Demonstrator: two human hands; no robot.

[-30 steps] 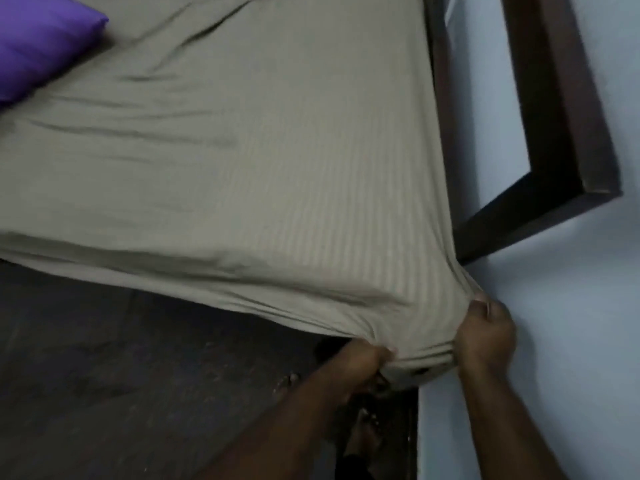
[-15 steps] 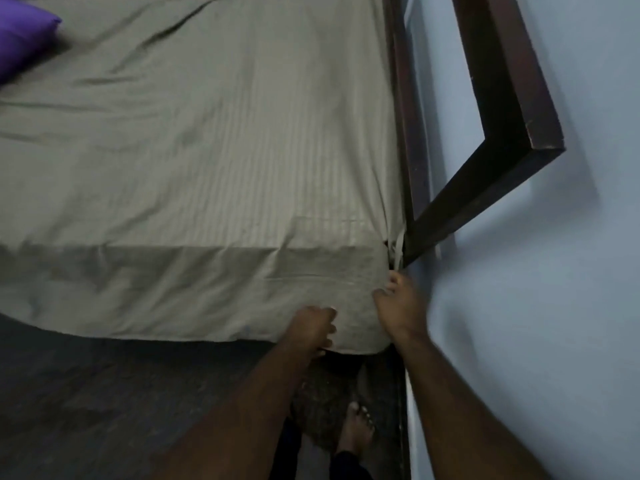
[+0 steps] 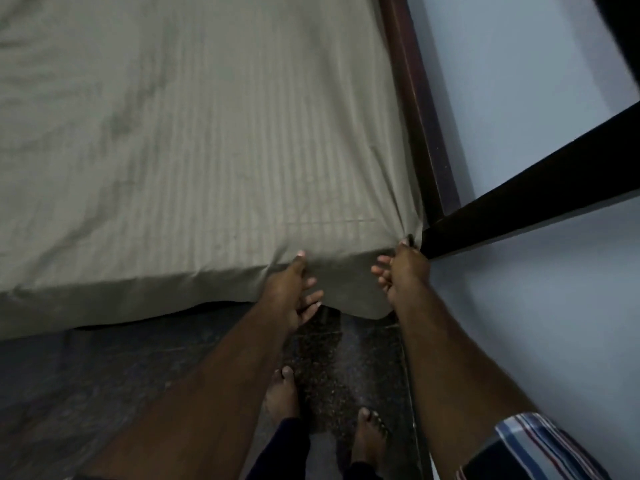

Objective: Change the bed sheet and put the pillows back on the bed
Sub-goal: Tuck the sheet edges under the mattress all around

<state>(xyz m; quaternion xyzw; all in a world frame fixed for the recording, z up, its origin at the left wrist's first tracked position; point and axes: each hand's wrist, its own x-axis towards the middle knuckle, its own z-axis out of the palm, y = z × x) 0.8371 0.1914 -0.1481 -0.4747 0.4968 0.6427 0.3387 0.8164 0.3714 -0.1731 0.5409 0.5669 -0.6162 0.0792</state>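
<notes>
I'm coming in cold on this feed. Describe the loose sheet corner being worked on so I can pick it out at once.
Start at the dark wooden bed frame along the pale wall. Follow it down to the near corner of the bed, where the olive striped sheet drapes over the edge. The corner flap hangs between the left hand and right hand, the only part dipping towards the dark floor.

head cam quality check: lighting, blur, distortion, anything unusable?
Head view: dim, flat light with no glare; bed sheet stripes smeared, soft throughout; left hand and right hand slightly blurred but fingers readable; wide-angle bends the bed frame; floor nearly black, little detail.
</notes>
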